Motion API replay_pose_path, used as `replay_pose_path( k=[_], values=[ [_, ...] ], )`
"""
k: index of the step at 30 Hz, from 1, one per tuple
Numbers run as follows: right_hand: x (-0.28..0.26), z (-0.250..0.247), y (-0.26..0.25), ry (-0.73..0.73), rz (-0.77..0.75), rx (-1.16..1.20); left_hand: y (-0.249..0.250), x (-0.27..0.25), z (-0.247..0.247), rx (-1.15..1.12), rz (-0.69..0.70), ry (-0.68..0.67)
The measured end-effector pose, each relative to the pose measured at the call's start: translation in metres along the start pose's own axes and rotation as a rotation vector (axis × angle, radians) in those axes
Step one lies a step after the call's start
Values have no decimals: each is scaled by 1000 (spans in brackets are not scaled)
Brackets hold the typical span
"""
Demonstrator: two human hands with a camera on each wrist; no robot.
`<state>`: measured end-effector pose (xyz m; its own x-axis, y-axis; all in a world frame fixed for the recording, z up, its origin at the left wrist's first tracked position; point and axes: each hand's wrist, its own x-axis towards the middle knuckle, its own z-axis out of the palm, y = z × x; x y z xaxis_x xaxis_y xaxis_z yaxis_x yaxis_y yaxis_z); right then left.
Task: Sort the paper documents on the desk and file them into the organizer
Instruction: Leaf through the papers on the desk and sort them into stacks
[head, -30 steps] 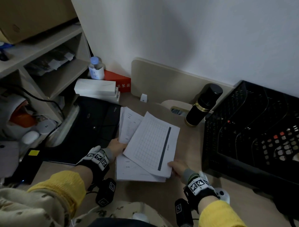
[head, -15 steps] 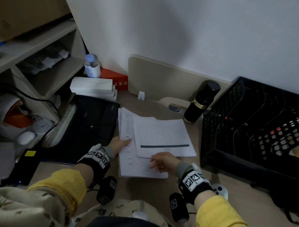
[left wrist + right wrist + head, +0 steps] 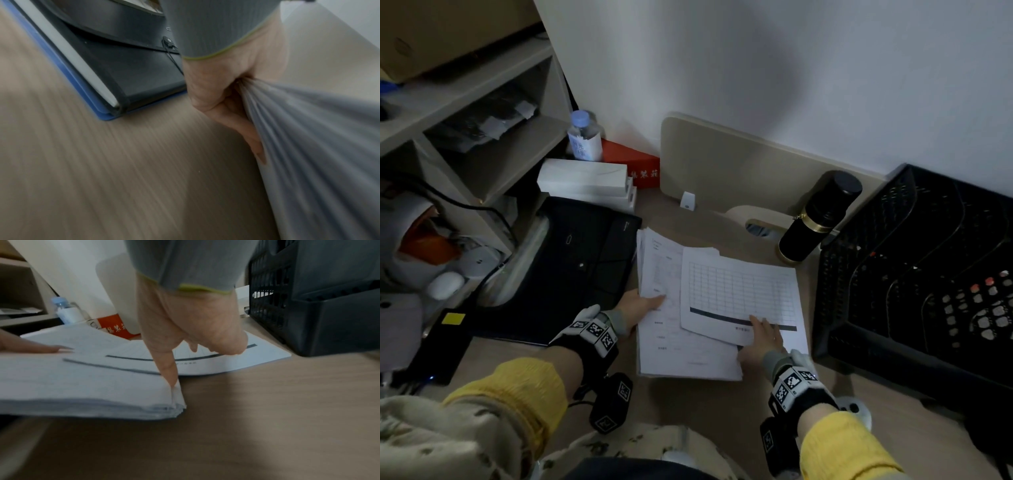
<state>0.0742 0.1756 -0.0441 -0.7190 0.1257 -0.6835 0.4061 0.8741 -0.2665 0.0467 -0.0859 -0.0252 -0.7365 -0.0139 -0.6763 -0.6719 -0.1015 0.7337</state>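
Note:
A stack of white papers (image 3: 681, 356) lies on the wooden desk in front of me. My left hand (image 3: 641, 305) grips its left edge, thumb on top and fingers underneath, as the left wrist view (image 3: 216, 91) shows. A grid sheet with a dark bar (image 3: 739, 291) lies flat across the stack's right side. My right hand (image 3: 756, 330) rests on that sheet's near edge, and in the right wrist view its thumb (image 3: 171, 378) presses on the stack's (image 3: 82, 386) near right corner. The black mesh organizer (image 3: 914, 267) stands just right of the papers.
A black folder (image 3: 578, 260) lies left of the stack. Behind the papers a black and gold flask (image 3: 815, 219) stands by a beige board (image 3: 739, 171). White boxes (image 3: 585, 178), a red box (image 3: 637, 164) and a water bottle (image 3: 585, 137) sit by the shelf unit (image 3: 482, 164).
My right hand has turned the grid sheet from tilted upright to lying sideways, laid it flat on the stack's right side, and now rests on its near edge. My left hand stayed on the stack.

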Motion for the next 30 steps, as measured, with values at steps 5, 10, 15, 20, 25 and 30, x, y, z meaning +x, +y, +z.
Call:
replay_pose_path(
  k=[5, 10, 15, 20, 25, 30],
  values=[
    [8, 12, -2, 71, -2, -71, 0, 0, 0, -15, -3, 2],
    [10, 10, -3, 107, -26, -96, -1, 2, 0, -21, -16, -1],
    [12, 12, 1, 202, -111, -33, -1, 4, -1, 3, -15, -1],
    [-1, -3, -9, 398, -116, 38, 0, 2, 1, 14, -12, 1],
    [-5, -9, -38, 383, -369, 221, 0, -1, 5, 5, 6, -28],
    [-19, -1, -81, 81, -434, 516, -1, -4, 15, 37, 46, -8]
  ],
)
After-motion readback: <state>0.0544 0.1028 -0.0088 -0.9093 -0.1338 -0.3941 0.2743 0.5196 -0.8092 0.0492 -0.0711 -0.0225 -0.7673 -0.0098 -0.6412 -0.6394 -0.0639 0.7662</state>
